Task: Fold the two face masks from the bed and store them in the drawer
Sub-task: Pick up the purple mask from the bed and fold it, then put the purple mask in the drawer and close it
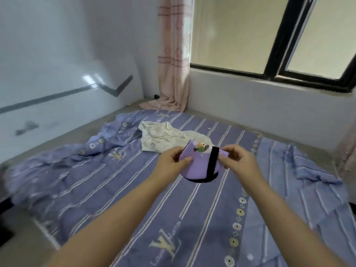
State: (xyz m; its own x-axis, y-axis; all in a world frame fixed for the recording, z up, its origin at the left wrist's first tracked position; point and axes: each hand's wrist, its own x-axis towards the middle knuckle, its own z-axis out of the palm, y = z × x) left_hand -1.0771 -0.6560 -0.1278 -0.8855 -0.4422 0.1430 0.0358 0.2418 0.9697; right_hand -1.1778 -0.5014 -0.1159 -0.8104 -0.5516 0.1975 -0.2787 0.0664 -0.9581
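Note:
A purple face mask (196,166) with a small cartoon print and a black strap is held up above the bed (173,218). My left hand (171,162) pinches its left edge and my right hand (238,158) pinches its right edge beside the black strap. The mask's lower edge curves down with a black band hanging under it. I cannot pick out a second mask; a crumpled white cloth (159,137) lies just behind the held mask. No drawer is in view.
The bed has a blue-purple striped cover, rumpled at the left and right sides. A pink curtain (173,54) hangs in the far corner beside a black-framed window (279,45). White wall panels line the left side.

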